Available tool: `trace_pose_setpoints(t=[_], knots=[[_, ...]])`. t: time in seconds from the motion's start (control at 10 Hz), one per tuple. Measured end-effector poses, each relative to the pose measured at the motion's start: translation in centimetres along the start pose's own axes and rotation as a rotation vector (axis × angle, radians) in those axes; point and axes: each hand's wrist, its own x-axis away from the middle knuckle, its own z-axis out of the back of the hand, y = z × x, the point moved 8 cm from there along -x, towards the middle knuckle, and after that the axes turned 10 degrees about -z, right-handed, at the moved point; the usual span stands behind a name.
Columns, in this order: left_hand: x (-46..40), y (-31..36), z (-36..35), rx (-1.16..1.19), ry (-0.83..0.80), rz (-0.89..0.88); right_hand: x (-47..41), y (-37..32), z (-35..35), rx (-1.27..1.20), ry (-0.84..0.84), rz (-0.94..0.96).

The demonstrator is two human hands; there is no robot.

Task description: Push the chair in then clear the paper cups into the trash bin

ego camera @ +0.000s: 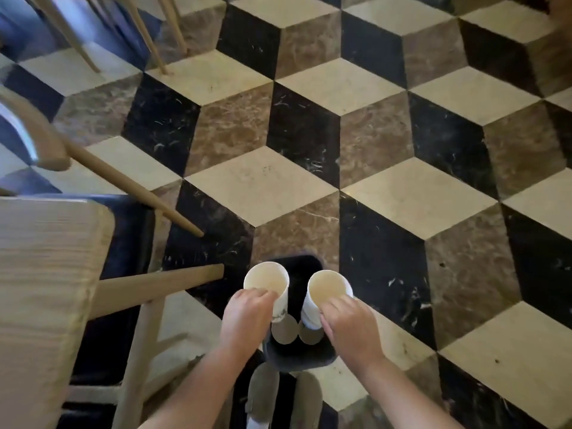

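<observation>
I look straight down at a small black trash bin (301, 356) on the tiled floor. My left hand (246, 320) grips a white paper cup (267, 284) by its side, held upright over the bin's left half. My right hand (349, 328) grips a second white paper cup (328, 291) the same way over the right half. Both cups look empty inside. Two round pale shapes lie inside the bin below the cups. A light wooden chair (40, 289) with a dark seat stands at the left, its legs reaching toward the bin.
The floor (402, 181) is a cube pattern of cream, brown and black marble tiles. More wooden chair legs (161, 41) stand at the top left. My shoes (284, 397) show just below the bin.
</observation>
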Motion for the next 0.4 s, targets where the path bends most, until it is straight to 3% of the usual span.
trace_pose_setpoints(t=[0.2, 0.4], knots=[[-3.0, -2.7, -8.1, 0.028, -0.064, 0.032, -3.5, 1.7, -9.1, 0.028, -0.139, -0.017], [-3.1, -1.5, -7.7, 0.083, -0.015, -0.025, -2.6, 1.0, -9.7, 0.001, -0.184, -0.002]])
